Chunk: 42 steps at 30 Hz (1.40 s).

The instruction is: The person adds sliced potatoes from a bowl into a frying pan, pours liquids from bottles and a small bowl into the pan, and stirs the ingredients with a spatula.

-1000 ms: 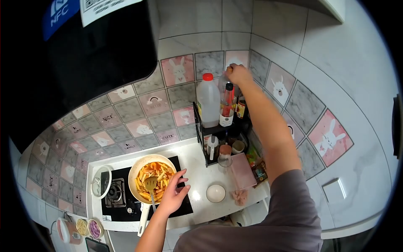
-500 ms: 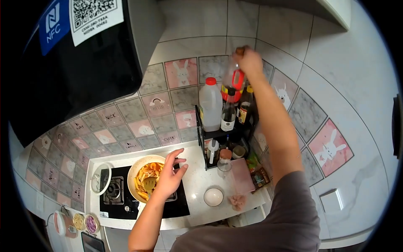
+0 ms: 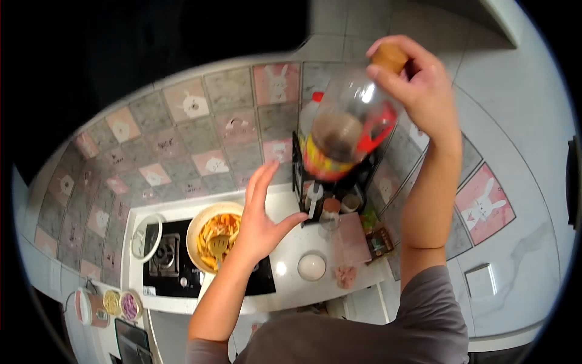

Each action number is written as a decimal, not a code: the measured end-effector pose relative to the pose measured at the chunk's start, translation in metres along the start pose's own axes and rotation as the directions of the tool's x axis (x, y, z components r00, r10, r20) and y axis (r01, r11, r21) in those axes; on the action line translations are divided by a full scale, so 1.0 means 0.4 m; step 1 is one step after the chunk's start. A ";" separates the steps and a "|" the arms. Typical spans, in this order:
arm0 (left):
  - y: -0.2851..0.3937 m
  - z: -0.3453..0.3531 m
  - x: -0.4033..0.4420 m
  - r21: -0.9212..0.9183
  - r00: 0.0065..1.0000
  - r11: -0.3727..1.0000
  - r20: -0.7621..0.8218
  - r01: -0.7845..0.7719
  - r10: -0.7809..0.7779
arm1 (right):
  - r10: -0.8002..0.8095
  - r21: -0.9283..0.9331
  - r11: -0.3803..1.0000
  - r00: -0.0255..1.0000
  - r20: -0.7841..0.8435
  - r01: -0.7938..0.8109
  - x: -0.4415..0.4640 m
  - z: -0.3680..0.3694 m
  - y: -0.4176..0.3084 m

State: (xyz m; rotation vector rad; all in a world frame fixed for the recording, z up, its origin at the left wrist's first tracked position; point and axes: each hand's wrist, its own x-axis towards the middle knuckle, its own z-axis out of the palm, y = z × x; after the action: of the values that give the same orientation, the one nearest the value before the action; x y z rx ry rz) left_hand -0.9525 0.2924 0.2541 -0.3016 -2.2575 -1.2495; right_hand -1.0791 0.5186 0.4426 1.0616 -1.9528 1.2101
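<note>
My right hand point(image 3: 418, 79) is closed round the orange-brown cap of a large clear bottle point(image 3: 348, 124), tilted in the air in front of the black rack. Dark liquid shows inside the bottle, which has a red handle and a yellow-red label. My left hand point(image 3: 264, 224) is raised over the right part of the stove, fingers spread and thumb out, holding nothing. Beside it, a cream pan point(image 3: 194, 241) on the black stove point(image 3: 257, 282) contains yellow and orange food pieces, with a slotted spatula point(image 3: 218, 244) resting in them.
The black rack point(image 3: 296, 161) holds a red-capped jug point(image 3: 308, 115) and jars. A white bowl point(image 3: 311, 267), pink box point(image 3: 352, 238) and packets point(image 3: 379, 241) lie on the counter. Left are a glass lid point(image 3: 147, 238), a bowl of purple pieces point(image 3: 130, 305) and the range hood point(image 3: 182, 36) above.
My right hand has lifted the large bottle off the rack and brought it closer and to the right. My left hand has moved from the pan toward the rack, its fingers spreading wider.
</note>
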 end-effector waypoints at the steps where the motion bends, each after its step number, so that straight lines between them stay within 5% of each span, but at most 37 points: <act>1: 0.019 -0.008 -0.003 0.012 0.999 1.000 -0.030 -0.017 0.017 | 0.078 0.125 0.987 0.978 0.195 -0.104 -0.027 0.027 -0.010; 2: 0.022 -0.012 -0.008 -0.032 1.000 0.999 0.009 0.022 -0.022 | 0.052 0.311 0.941 0.963 0.264 -0.136 -0.065 0.087 0.003; 4: 0.030 -0.018 -0.034 -0.127 0.978 0.977 0.140 0.172 -0.154 | 0.050 0.296 0.938 0.918 0.394 -0.178 -0.145 0.200 0.026; 5: 0.023 -0.022 -0.061 -0.372 0.953 0.886 0.228 0.276 -0.201 | 0.036 0.258 0.951 0.891 0.453 -0.169 -0.182 0.243 0.025; 7: -0.028 -0.033 -0.133 -0.406 0.931 0.844 0.251 0.350 -0.265 | 0.160 0.278 0.894 0.831 0.533 -0.351 -0.248 0.300 0.002; 9: -0.074 -0.044 -0.214 -0.355 0.934 0.864 0.169 0.356 -0.315 | 0.222 0.332 0.818 0.791 0.571 -0.470 -0.342 0.349 0.021; 11: -0.105 -0.054 -0.276 -0.353 0.947 0.880 0.078 0.320 -0.313 | 0.266 0.424 0.790 0.870 0.415 -0.443 -0.456 0.389 0.046; 13: -0.122 -0.062 -0.326 -0.385 0.949 0.884 -0.053 0.266 -0.309 | 0.350 0.432 0.562 0.676 0.649 -0.705 -0.560 0.414 0.029; 15: -0.117 -0.073 -0.366 -0.309 0.947 0.909 -0.063 0.281 -0.314 | 0.251 0.563 0.474 0.717 0.651 -0.677 -0.638 0.463 0.006; 17: -0.115 -0.073 -0.396 -0.391 0.913 0.827 0.114 0.404 -0.392 | 0.485 0.451 0.446 0.632 0.604 -0.773 -0.688 0.494 -0.034; 19: -0.141 -0.125 -0.390 -0.290 0.936 0.892 0.053 0.348 -0.348 | 0.430 0.593 0.138 0.587 0.686 -0.793 -0.713 0.505 -0.029; 21: -0.178 -0.195 -0.369 -0.049 0.968 0.968 -0.043 0.247 -0.249 | 0.411 0.522 0.238 0.572 0.710 -0.819 -0.705 0.506 -0.060; 23: -0.124 -0.274 -0.310 -0.070 0.996 0.994 -0.036 0.080 -0.083 | 0.385 0.441 0.335 0.548 0.742 -0.833 -0.701 0.508 -0.085; 27: -0.111 -0.338 -0.283 0.149 0.965 0.988 0.261 -0.032 -0.008 | 0.294 0.353 0.333 0.452 0.842 -0.874 -0.691 0.513 -0.106; 30: -0.130 -0.334 -0.293 0.339 0.946 0.930 0.322 -0.143 0.029 | 0.257 0.364 0.435 0.501 0.827 -0.824 -0.701 0.529 -0.107; 32: -0.141 -0.322 -0.302 0.399 0.957 0.903 0.288 -0.161 0.044 | 0.292 0.283 0.634 0.562 0.774 -0.719 -0.710 0.549 -0.115; 34: -0.140 -0.302 -0.310 0.516 0.968 0.855 0.179 0.061 -0.177 | 0.291 0.245 0.697 0.578 0.762 -0.674 -0.706 0.554 -0.131; 38: -0.155 -0.299 -0.312 0.631 0.904 0.739 0.137 0.235 -0.404 | 0.317 0.020 0.856 0.554 0.770 -0.517 -0.680 0.546 -0.170; 40: -0.141 -0.344 -0.309 0.323 0.796 0.835 0.285 0.445 -0.534 | 0.342 0.036 0.829 0.556 0.758 -0.559 -0.685 0.546 -0.160; 42: -0.144 -0.376 -0.332 0.201 0.824 0.893 0.345 0.403 -0.450 | 0.369 0.054 0.799 0.559 0.742 -0.599 -0.685 0.543 -0.149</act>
State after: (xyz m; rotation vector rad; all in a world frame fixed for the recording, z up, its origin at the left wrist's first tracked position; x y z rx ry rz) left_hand -0.8153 0.1435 0.2034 0.0203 -2.8443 -1.3546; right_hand -0.9078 0.3909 0.1592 1.3120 -2.8884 1.6007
